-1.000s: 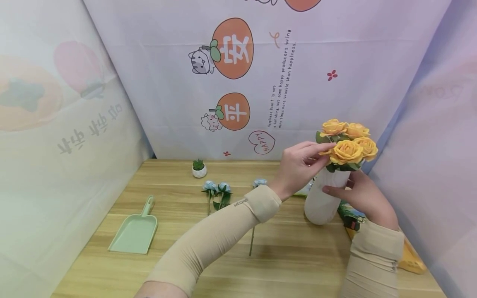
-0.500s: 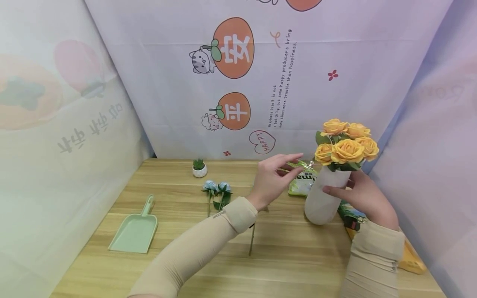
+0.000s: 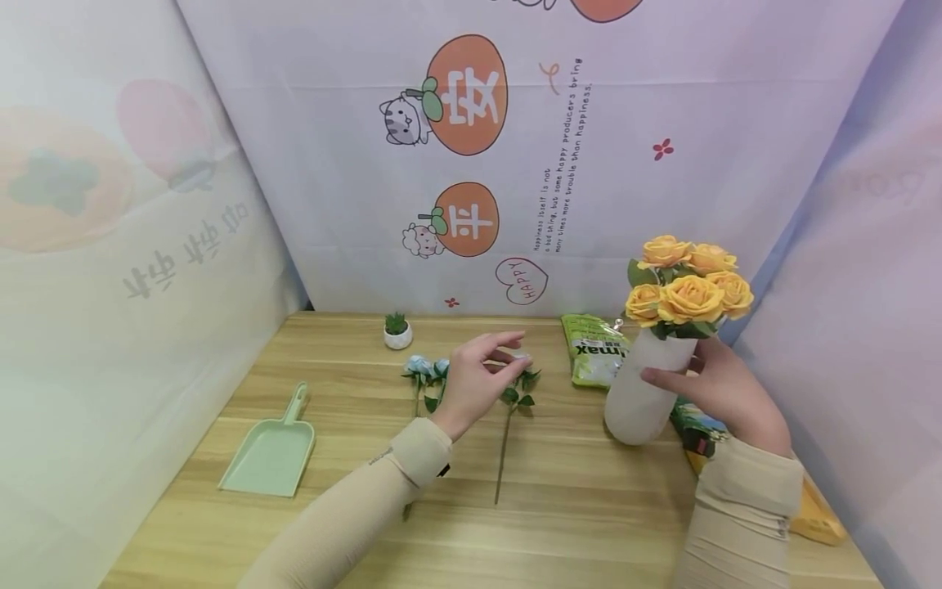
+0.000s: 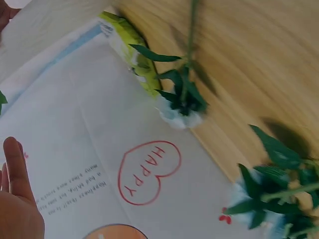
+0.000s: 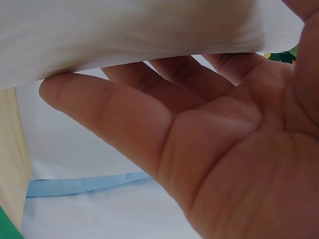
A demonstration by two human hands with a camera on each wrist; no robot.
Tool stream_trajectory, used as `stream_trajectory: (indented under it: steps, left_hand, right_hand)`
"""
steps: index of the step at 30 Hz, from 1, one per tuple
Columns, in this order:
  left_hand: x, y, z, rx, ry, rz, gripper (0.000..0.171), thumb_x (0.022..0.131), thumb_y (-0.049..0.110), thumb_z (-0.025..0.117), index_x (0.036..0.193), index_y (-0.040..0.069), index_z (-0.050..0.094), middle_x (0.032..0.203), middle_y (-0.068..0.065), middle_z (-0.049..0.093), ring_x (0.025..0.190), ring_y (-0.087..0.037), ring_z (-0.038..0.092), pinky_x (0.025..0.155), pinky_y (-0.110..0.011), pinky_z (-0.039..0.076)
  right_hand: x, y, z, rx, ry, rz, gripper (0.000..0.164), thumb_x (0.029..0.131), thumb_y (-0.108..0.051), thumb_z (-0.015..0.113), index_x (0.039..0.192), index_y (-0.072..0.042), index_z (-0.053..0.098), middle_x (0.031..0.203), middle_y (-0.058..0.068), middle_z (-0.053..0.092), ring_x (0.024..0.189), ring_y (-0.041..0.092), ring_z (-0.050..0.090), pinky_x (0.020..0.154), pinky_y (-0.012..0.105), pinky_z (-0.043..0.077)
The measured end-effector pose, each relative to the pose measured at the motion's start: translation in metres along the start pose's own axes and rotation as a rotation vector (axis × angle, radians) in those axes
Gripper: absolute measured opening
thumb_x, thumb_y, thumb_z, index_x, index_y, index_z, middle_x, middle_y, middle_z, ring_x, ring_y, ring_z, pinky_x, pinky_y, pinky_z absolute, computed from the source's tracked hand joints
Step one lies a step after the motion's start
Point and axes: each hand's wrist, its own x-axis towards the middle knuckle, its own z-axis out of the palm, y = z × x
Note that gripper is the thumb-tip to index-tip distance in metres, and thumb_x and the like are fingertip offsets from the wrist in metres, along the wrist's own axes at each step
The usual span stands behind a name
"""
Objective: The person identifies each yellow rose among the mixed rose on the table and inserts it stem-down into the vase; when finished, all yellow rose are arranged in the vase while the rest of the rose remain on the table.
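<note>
A white vase (image 3: 643, 393) holding several yellow roses (image 3: 692, 299) leans slightly on the right side of the table. My right hand (image 3: 736, 397) grips it, thumb on the near side; in the right wrist view the fingers (image 5: 144, 82) reach behind the vase wall (image 5: 164, 30). Nothing is held in my left hand (image 3: 478, 380), which hovers with loosely bent fingers over the head of a single blue rose, its stem (image 3: 504, 454) lying on the table. The left wrist view shows that blue rose (image 4: 179, 112) apart from my left hand (image 4: 20, 199).
More blue roses (image 3: 418, 366) lie left of my left hand, partly covered by it. A small potted succulent (image 3: 397, 331) and a green dustpan (image 3: 274, 454) stand farther left. A green packet (image 3: 592, 350) sits behind the vase. Yellow and dark items (image 3: 813, 511) lie by my right forearm.
My left hand has left the yellow roses and moved left and down, over the blue rose. The right hand and vase stay in place. The green packet has come into fuller view.
</note>
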Motion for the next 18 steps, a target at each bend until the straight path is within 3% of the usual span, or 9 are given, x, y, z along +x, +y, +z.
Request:
stream_trajectory:
  steps: [5,9,14,18]
  left_hand:
    - [-0.011,-0.01,-0.021,0.083,-0.076,-0.074,0.045,0.096,0.02,0.086,0.139,0.017,0.074,0.123,-0.004,0.075,0.101,-0.023,0.078,0.083,-0.025,0.065]
    - [-0.018,-0.018,-0.034,0.252,-0.154,-0.111,0.051,0.096,0.029,0.086,0.143,0.018,0.071,0.135,-0.003,0.073,0.112,-0.021,0.075,0.087,-0.03,0.065]
    - [-0.027,-0.026,-0.046,0.485,-0.231,-0.112,0.065,0.095,0.045,0.084,0.152,0.018,0.064,0.149,-0.007,0.065,0.135,-0.027,0.063,0.111,-0.046,0.055]
    - [-0.032,-0.03,-0.053,0.543,-0.273,-0.14,0.087,0.088,0.052,0.089,0.161,0.02,0.053,0.162,-0.011,0.052,0.146,-0.036,0.051,0.12,-0.057,0.045]
  right_hand:
    - [0.0,0.0,0.001,0.007,-0.006,0.007,0.099,0.093,-0.063,0.079,0.149,0.01,0.043,0.152,0.036,0.049,0.139,0.056,0.049,0.099,0.063,0.054]
    - [0.0,0.002,0.001,0.007,-0.013,0.017,0.103,0.093,-0.064,0.078,0.153,0.011,0.039,0.155,0.037,0.045,0.14,0.057,0.047,0.099,0.063,0.054]
    - [0.001,0.004,0.001,-0.007,-0.02,0.034,0.097,0.093,-0.065,0.077,0.145,0.01,0.044,0.153,0.037,0.046,0.136,0.055,0.05,0.094,0.057,0.057]
    - [0.002,0.005,0.0,-0.018,-0.009,0.024,0.081,0.095,-0.063,0.077,0.13,0.005,0.05,0.145,0.032,0.052,0.126,0.047,0.058,0.086,0.045,0.057]
